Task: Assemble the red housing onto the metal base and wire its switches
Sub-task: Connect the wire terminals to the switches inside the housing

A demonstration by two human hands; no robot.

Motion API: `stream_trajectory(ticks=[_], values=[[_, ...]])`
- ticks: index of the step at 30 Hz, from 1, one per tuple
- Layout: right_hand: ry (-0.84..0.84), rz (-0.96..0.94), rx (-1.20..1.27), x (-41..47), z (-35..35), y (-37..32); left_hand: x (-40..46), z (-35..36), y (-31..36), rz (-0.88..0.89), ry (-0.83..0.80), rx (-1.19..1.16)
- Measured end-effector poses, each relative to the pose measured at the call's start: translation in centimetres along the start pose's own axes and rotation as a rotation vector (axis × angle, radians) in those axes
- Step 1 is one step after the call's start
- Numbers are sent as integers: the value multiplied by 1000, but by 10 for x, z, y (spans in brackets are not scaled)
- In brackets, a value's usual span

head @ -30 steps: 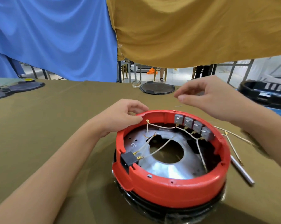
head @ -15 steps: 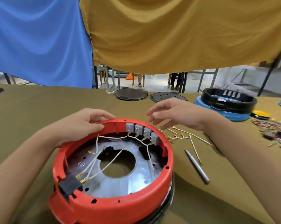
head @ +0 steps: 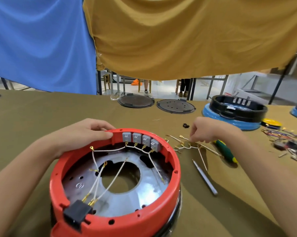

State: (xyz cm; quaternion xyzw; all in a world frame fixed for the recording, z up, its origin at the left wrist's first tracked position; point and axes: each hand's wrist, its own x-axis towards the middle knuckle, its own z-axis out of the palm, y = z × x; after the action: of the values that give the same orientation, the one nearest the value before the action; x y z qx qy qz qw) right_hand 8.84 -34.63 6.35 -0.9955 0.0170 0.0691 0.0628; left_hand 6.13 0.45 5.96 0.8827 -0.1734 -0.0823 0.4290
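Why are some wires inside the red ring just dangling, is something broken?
Nothing looks broken. Inside the red housing, one white wire's ring terminal hangs free, joined to nothing, so the wiring seems unfinished. The right hand pinches a loose wire harness.

A blue cloth (head: pixel 40 43) and a mustard-yellow cloth (head: pixel 187 36) hang side by side as a backdrop above a work table draped in olive-brown fabric (head: pixel 41 113). Through the gap under their hems, a pale, brightly lit floor (head: pixel 163 90) shows, with metal table legs (head: pixel 190 88), wooden chair legs (head: pixel 108 81) and the lower legs of two people beyond. A dark metal post (head: pixel 279 84) slants down at the right, in front of a light wall (head: pixel 257 82).
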Motion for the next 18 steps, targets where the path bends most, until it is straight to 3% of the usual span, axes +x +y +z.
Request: stream_trajectory(ticks=[8, 10, 14, 18], values=[[1, -41, -28, 11, 19, 3, 4, 3, -3, 24, 34, 15], [89, -67, 4, 10, 16, 2, 4, 3, -3, 25, 35, 12], [370, -222, 356, -3, -4, -16, 1, -2, 0, 19, 12, 34], [238, -374, 745, -32, -20, -53, -5, -13, 3, -28, -53, 137]])
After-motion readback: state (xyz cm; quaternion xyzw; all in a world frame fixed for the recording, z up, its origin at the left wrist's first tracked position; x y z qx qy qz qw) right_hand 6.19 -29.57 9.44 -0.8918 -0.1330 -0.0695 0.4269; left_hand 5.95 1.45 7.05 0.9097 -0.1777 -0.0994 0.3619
